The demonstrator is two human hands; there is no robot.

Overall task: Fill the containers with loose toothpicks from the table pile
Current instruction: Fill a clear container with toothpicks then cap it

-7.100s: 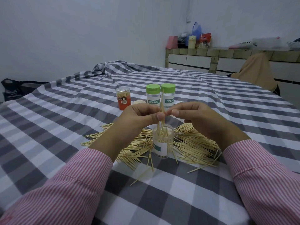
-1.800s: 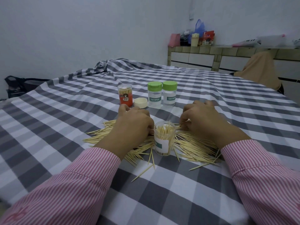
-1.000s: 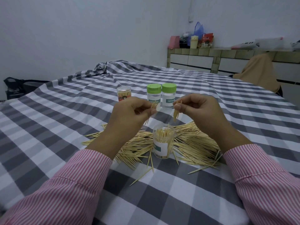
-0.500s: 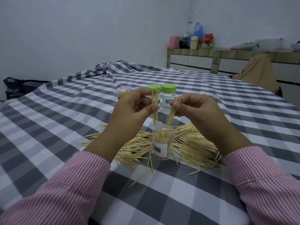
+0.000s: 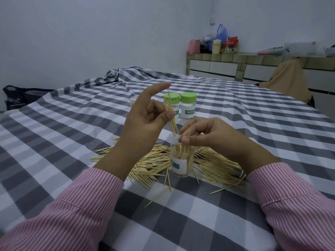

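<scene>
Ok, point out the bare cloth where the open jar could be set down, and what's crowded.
Bare checked cloth lies left of the toothpick pile, and more lies between the pile's near edge and the sleeves. It is crowded around the open jar, ringed by the pile, and behind it by the green-lidded jars.

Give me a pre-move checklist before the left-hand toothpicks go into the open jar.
1. Left hand grips its toothpick bundle between thumb and fingers: ok.
2. Bundle's lower tips aimed at the open jar: ok, they sit at the rim.
3. Jar mouth free: not ok, the right hand is over it, pinching toothpicks into the opening.
4. Jar upright on the cloth: ok.
5. Room left in the jar: cannot tell, the hands hide the top.
6. Loose pile still available around the jar: ok.
</scene>
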